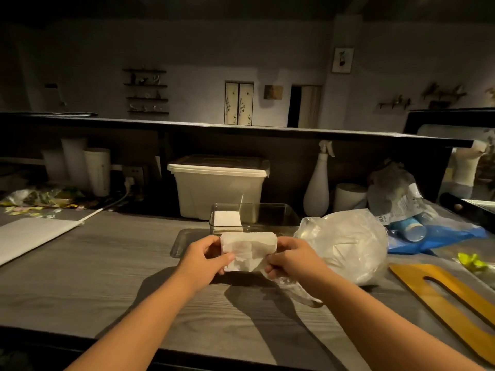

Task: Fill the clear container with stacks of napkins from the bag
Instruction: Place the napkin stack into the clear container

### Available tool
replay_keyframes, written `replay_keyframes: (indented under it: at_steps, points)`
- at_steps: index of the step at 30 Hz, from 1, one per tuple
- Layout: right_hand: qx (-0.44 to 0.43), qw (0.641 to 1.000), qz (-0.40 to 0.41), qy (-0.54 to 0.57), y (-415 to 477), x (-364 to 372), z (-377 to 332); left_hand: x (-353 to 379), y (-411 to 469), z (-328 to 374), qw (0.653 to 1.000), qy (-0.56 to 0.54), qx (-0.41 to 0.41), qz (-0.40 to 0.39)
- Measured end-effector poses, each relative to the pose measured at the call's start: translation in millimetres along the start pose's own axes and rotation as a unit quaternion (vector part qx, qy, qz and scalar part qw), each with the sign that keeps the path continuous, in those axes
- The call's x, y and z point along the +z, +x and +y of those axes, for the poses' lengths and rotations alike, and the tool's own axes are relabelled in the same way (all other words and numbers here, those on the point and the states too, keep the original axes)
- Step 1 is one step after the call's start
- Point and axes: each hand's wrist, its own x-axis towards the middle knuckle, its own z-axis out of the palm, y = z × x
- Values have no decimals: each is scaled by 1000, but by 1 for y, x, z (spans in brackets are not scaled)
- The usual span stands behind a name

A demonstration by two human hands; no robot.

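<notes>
- The left hand (206,253) and right hand (292,257) hold one napkin stack (247,249) between them, lifted just above the counter (107,266).
- The left hand grips the stack's left end, thumb on the near face and fingers curled round behind.
- The right hand pinches the stack's lower right edge; its fingers are curled. A strip of thin clear plastic (297,289) trails down from it to the counter.
- The stack looks crumpled on its near face and is tilted slightly, right end higher.
- The clear container (270,219) stands on the counter just beyond the hands, behind the held stack.
- A second stack (227,218) lies inside the container against its left wall; the right part shows bare glass.
- The bag (345,243), clear plastic and bulging with white, lies just right of the right hand and touches the container's right corner.
- A lidded white bin (218,184) sits behind the container, and a white spray bottle (317,184) to its right.
- A yellow board (442,297) lies at the right, near the bag.
</notes>
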Motion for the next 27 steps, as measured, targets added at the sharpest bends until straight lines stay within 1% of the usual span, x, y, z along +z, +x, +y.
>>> replay_keyframes:
  at_steps: [6, 8, 11, 18, 21, 24, 27]
  points:
    - [-20, 1000, 10, 9, 7, -10, -38, -11, 18, 28, 1000, -2, 25, 18]
    - [-28, 999, 26, 6, 13, -12, -48, -15, 30, 37, 999, 6, 38, 30]
    - [-43, 997, 58, -16, 22, -14, -59, -19, 46, 48, 999, -2, 33, 43]
    - [-65, 988, 133, -34, 66, -24, -79, -24, 84, 66, 996, -36, -76, -27]
    - [-44, 989, 143, -19, 87, -26, -85, -25, 97, 75, 993, -12, -102, -63]
    - [-7, 986, 155, 55, 106, -24, -87, -23, 111, 81, 987, 7, -136, -90]
    - [43, 980, 170, 90, 122, -21, -83, -17, 122, 83, 973, 70, -174, -132]
